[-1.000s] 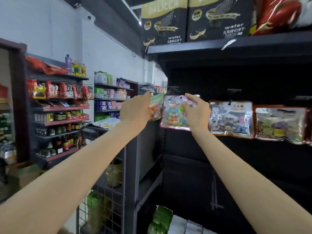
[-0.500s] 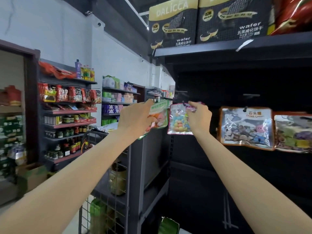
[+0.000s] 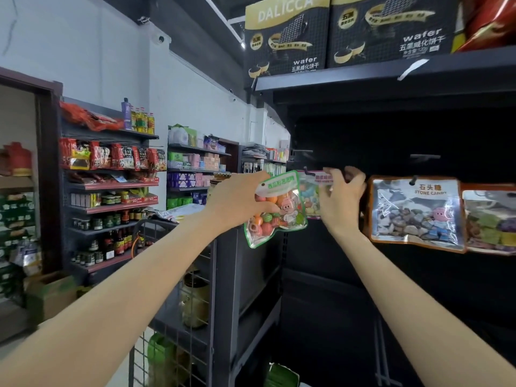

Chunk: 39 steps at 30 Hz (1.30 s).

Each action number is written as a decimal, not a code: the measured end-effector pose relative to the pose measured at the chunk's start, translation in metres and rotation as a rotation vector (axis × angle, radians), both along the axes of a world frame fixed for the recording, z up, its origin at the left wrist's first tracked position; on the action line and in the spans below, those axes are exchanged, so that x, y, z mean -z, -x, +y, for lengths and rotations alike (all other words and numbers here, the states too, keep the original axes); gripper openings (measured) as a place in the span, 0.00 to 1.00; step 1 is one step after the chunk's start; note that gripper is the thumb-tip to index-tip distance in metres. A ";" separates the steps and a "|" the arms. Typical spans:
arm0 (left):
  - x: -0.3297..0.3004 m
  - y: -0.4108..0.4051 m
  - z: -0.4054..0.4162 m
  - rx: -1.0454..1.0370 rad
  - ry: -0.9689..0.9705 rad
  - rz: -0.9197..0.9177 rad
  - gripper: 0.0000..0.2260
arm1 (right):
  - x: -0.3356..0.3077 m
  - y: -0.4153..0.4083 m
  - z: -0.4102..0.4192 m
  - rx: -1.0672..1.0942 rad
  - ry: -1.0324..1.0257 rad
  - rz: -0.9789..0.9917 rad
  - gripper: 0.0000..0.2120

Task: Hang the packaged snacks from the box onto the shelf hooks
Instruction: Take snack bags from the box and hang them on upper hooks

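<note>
My left hand (image 3: 234,203) grips a green-edged candy bag (image 3: 275,210) with fruit-coloured sweets, held up beside the dark shelf. My right hand (image 3: 342,199) pinches the top of a pink-edged candy bag (image 3: 310,196) at a shelf hook (image 3: 307,172); the green bag and my fingers cover much of it. To the right hang an orange-edged stone candy bag (image 3: 416,213) and another bag (image 3: 491,222) on their hooks. Two bare hooks (image 3: 303,151) (image 3: 424,156) stick out on the row above. The box is not in sight.
Wafer cartons (image 3: 287,37) stand on the top shelf (image 3: 391,71). A wire cart (image 3: 178,275) stands below my left arm. Stocked shelves (image 3: 111,191) line the left wall. Green packets (image 3: 282,375) lie at the bottom.
Both hands have shifted right along the shelf. The pink-edged bag now sits higher at the hook, and the green bag has swung in front of it, facing me.
</note>
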State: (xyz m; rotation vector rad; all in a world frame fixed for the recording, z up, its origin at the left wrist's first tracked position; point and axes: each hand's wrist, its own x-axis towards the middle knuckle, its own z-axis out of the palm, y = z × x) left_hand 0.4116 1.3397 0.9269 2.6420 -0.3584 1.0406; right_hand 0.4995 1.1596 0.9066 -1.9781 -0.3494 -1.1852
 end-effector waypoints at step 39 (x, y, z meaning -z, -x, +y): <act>0.010 -0.041 -0.034 0.313 0.386 0.078 0.29 | -0.013 0.031 0.002 -0.216 -0.046 0.005 0.21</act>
